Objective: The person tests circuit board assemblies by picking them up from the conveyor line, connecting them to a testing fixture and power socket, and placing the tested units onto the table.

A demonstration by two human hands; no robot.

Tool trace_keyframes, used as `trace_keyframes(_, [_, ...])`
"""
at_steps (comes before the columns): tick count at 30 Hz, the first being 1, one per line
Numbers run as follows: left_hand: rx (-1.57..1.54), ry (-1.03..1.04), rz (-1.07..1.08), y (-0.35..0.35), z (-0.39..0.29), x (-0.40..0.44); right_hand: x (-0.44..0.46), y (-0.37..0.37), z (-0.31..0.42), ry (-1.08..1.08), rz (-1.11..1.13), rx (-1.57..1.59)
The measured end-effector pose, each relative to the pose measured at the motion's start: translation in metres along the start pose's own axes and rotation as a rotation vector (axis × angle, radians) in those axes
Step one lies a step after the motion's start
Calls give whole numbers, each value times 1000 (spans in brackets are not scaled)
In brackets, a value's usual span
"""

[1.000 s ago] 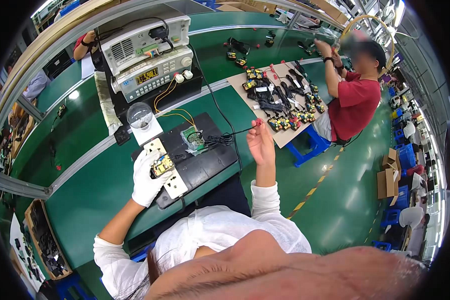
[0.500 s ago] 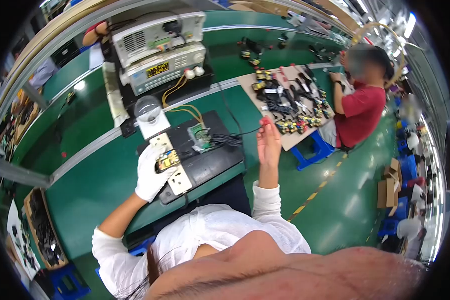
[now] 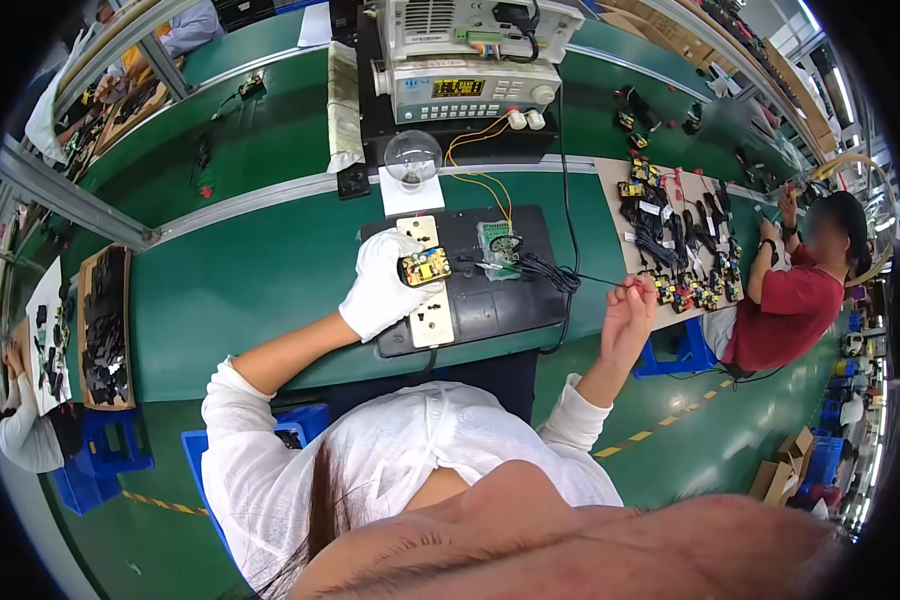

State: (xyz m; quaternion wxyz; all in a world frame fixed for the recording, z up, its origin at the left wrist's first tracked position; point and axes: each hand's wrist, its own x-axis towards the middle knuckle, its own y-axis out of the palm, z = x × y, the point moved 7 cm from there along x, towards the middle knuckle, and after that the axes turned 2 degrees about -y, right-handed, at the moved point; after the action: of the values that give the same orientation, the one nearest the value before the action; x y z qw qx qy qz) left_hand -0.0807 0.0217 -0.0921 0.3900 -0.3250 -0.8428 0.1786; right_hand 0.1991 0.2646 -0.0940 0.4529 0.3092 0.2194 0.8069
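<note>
My left hand (image 3: 375,290), in a white glove, is closed around a small circuit board in a black half-shell (image 3: 427,266). It holds the board over a cream power strip (image 3: 432,322), components facing up. To the right, my bare right hand (image 3: 628,318) is raised, its fingertips pinched on the end of a thin black cable (image 3: 598,280). That cable runs from a coiled bundle (image 3: 548,273) on the black plate (image 3: 505,315). A green circuit board (image 3: 497,238) with yellow wires lies between my hands.
Behind the strip stands a glass bulb (image 3: 412,158) on a white base. Stacked test instruments (image 3: 475,92) stand at the back. On the right, a board (image 3: 620,215) bears several adapters, beside a co-worker in a red shirt (image 3: 795,310). A box of black parts (image 3: 105,330) stands left.
The camera has turned, so the bench appears further right and more level. My left hand keeps the circuit board at the strip, and my right hand keeps the cable end.
</note>
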Motion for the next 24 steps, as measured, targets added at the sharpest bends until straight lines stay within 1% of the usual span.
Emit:
trace_keyframes(1, [27,11,1,-2,-3,2,-2,5,2,0,1,-3])
trace_keyframes(2, [24,12,0,-3,-4,4,-3,8,5,-10,0,-127])
trace_keyframes(3, [-7,-35,44,-2,-1,5,-5,12,7,-20,-2,-252])
trace_keyframes(4, [-38,-82,88,0,2,5,-7,15,9,-23,-3,-258])
trace_keyframes(6, [-71,-78,120,-2,6,7,-10,23,12,-26,33,-368])
trace_keyframes(7, [-133,-81,184,2,10,8,-11,24,13,-28,32,-374])
trace_keyframes(9, [-213,-108,323,6,16,10,-12,32,13,-3,116,-202])
trace_keyframes(10, [-218,-107,323,5,18,11,-12,32,14,-4,115,-207])
trace_keyframes(12, [-175,-56,358,6,17,12,-11,37,12,36,189,-18])
trace_keyframes(16, [-201,-52,319,7,19,7,-10,34,11,37,165,-31])
trace_keyframes(18, [-207,-156,289,3,11,9,-12,41,15,31,217,-52])
trace_keyframes(19, [-208,-158,286,3,6,9,-12,43,17,33,220,-54])
trace_keyframes(21, [-204,-320,246,3,9,5,-13,50,16,77,283,-2])
trace_keyframes(22, [-207,-322,243,6,9,2,-14,50,16,79,286,-5])
trace_keyframes(24, [-78,-248,151,9,11,-2,-14,51,17,62,297,-15])
